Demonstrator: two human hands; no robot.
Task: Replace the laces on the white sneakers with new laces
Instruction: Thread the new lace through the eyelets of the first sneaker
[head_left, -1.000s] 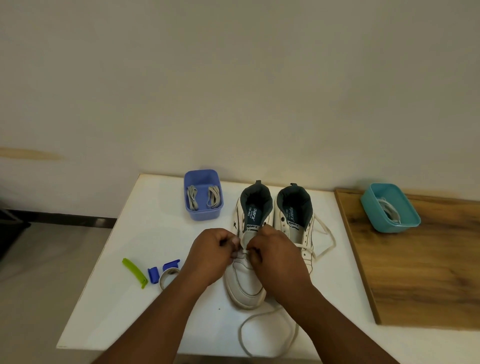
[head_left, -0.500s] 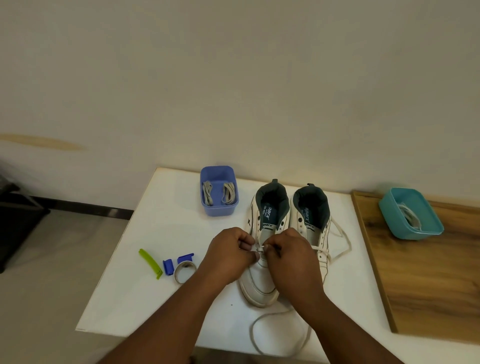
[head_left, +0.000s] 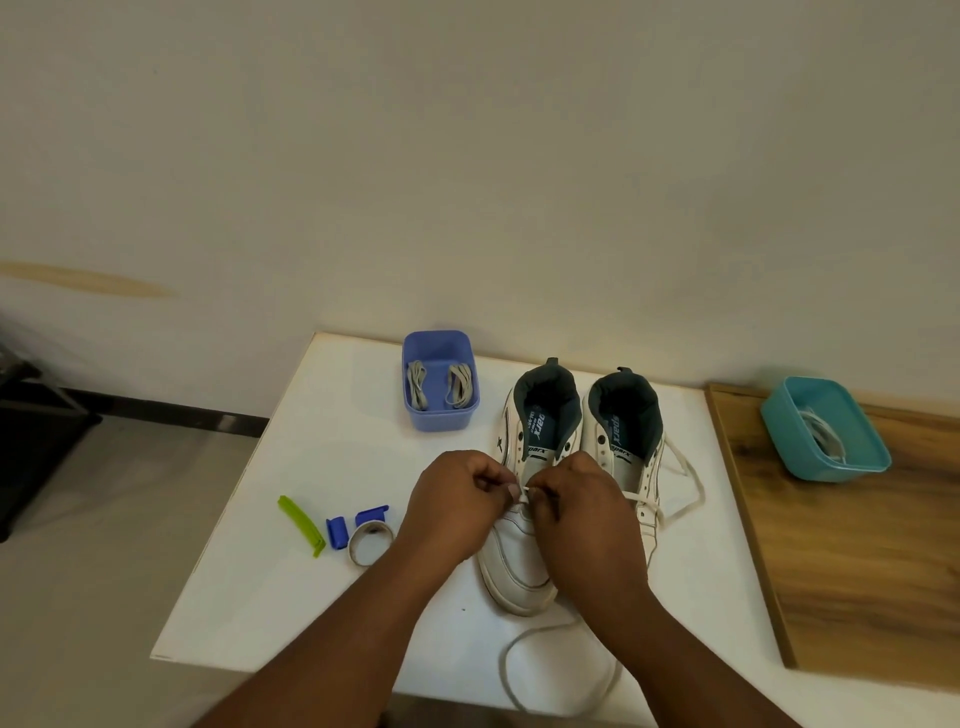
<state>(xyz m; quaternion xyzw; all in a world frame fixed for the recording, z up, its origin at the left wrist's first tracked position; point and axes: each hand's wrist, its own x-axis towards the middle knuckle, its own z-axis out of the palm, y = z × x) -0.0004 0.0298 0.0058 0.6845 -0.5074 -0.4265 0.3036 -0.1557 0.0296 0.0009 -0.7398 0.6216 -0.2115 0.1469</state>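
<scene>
Since the frame one second earlier, both hands had drawn slightly apart over the left sneaker (head_left: 519, 551), and a short white stretch of lace (head_left: 523, 494) now showed between them; the view had also shifted, so the table (head_left: 332, 447) sat further right in frame.

At the table's left lay a green clip (head_left: 301, 526), two blue clips (head_left: 337, 532) and a tape roll (head_left: 370, 543), close together. Behind them, near the wall, stood a blue tub (head_left: 440, 415) holding two grey lace bundles (head_left: 439, 383).

The left hand (head_left: 454, 506) had fingers curled, pinching the lace at the sneaker's eyelets. The right hand (head_left: 576, 512) was likewise curled and pinching the same lace from the other side. A loose loop of lace trailed off the table's near edge.

The right sneaker (head_left: 628, 441) stood just beside the left, partly laced, with loose lace lying to its right. On the wooden board (head_left: 857, 561) at far right sat a teal tub (head_left: 826, 428) containing white lace.
</scene>
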